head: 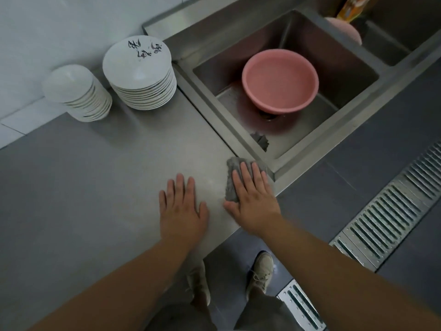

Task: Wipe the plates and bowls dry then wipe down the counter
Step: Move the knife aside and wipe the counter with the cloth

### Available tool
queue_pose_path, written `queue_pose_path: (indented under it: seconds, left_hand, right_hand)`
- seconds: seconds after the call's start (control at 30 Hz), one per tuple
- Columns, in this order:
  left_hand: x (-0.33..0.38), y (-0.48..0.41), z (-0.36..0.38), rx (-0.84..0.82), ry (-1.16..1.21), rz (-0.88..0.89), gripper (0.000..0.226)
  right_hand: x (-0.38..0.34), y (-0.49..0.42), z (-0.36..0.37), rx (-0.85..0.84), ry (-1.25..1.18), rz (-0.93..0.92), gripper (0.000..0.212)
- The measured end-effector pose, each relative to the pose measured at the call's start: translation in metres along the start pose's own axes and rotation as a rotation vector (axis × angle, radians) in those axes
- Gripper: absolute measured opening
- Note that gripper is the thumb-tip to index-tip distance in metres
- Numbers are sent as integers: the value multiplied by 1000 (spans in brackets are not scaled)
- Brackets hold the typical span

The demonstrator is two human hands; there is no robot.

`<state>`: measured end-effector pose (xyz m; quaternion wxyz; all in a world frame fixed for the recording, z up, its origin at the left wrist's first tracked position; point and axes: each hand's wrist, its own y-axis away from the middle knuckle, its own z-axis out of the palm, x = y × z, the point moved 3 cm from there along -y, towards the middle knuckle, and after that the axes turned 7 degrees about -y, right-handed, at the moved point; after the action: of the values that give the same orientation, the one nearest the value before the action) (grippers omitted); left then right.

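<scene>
A pink basin [280, 80] sits in the steel sink [353, 56].

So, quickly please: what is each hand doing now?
Left hand: open, flat on the counter, holding nothing.
Right hand: open, fingers straight, pressing the grey cloth.

The right hand [253, 199] presses flat on a grey cloth [232, 181] at the steel bench's [83, 175] corner, just beside the sink [310, 137]. The left hand [181, 211] rests flat nearby. Stacked bowls [78, 94] and plates [140, 75] stand at the wall.
</scene>
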<state>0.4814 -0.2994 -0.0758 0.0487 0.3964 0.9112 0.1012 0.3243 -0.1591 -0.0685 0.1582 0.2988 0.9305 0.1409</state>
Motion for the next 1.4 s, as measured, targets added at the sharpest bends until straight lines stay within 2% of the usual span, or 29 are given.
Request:
queue_pose_path:
  seconds: [0.1,0.17,0.27,0.47,0.67,0.8,1.0,1.2,1.3,1.4]
  left_hand:
    - [0,0,1,2,4,13,76]
    - [1,1,0,9,19,-2,76]
    - [2,1,-2,27,28,-26,76]
    - [3,0,-2,27,33,-41,76]
    - [4,2,-3,53,51,-43,75]
    - [4,1,-1,39,56,-39,75]
    - [5,-27,-13,111,128,-62,65]
    - [23,-91,-31,72,122,5,74]
    - [22,-106,-34,40,125,22,77]
    - [14,-103,-25,55,90,55,76]
  right_hand:
    - [28,31,7,47,-18,91,95]
    - [41,31,3,21,-43,104,98]
    - [45,6,-13,21,-78,72,101]
    - [44,-57,-35,-14,-67,-64,93]
    - [75,-15,-14,84,-14,-229,91]
    - [82,-6,-11,68,29,-229,95]
    - [35,-101,-43,27,-47,-213,90]
    - [-10,-214,-84,-53,-69,-176,84]
    - [-3,-194,-81,-5,-63,-205,84]
    - [23,-134,-53,5,-61,-265,78]
